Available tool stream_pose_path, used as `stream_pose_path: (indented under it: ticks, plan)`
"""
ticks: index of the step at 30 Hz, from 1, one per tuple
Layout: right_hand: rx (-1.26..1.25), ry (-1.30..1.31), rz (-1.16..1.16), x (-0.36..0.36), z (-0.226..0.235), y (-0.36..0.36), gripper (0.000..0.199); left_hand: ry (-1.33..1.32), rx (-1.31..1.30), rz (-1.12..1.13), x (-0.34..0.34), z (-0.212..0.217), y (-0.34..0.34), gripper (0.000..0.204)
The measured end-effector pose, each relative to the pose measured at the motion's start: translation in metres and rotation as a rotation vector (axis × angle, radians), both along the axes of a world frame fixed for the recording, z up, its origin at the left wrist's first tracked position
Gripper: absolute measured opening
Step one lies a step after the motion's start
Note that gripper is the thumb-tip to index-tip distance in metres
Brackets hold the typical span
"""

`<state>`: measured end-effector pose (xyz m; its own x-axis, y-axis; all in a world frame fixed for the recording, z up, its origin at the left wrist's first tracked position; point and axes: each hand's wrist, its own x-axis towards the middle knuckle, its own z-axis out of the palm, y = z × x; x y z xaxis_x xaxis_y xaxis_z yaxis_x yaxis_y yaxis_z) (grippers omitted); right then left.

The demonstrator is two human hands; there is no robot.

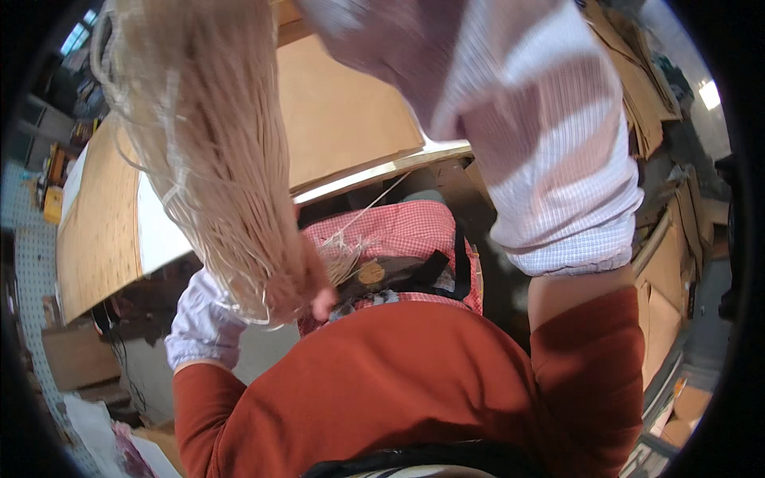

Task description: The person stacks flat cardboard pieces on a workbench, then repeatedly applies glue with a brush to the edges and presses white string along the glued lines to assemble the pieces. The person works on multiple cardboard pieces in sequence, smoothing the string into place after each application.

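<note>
A thick hank of cream string (211, 151) hangs from the upper edge down to my left hand (307, 283). My left hand is closed round its lower end, with the strands covering most of the fingers. Loose cut ends of string (344, 256) fan out beside that hand, and one thin strand runs from them up toward the table. My right forearm, in a pale striped sleeve cover (550, 151), reaches up and forward. The right hand lies beyond the upper edge, out of sight.
Ahead stands a table with brown cardboard sheets (343, 111) and a white edge. A pink checked cloth (398, 227) with a black strap (434, 269) covers my lap. Folded cardboard (661, 303) leans at the right. Shelves with assorted items are at the far left.
</note>
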<state>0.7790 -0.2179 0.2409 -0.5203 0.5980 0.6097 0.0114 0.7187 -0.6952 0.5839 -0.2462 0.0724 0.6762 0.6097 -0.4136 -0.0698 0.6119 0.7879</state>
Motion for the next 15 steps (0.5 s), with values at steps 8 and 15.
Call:
stream_pose_path:
  ticks: [8, 15]
  plan:
    - [-0.139, 0.729, 0.140, 0.038, -0.091, -0.013, 0.038, 0.132, -0.348, 0.013, -0.173, 0.013, -0.030, 0.062]
    - [-0.817, 1.212, -0.419, 0.095, -0.254, -0.153, 0.048, 0.629, -0.134, -0.316, -0.197, -0.051, 0.000, 0.066]
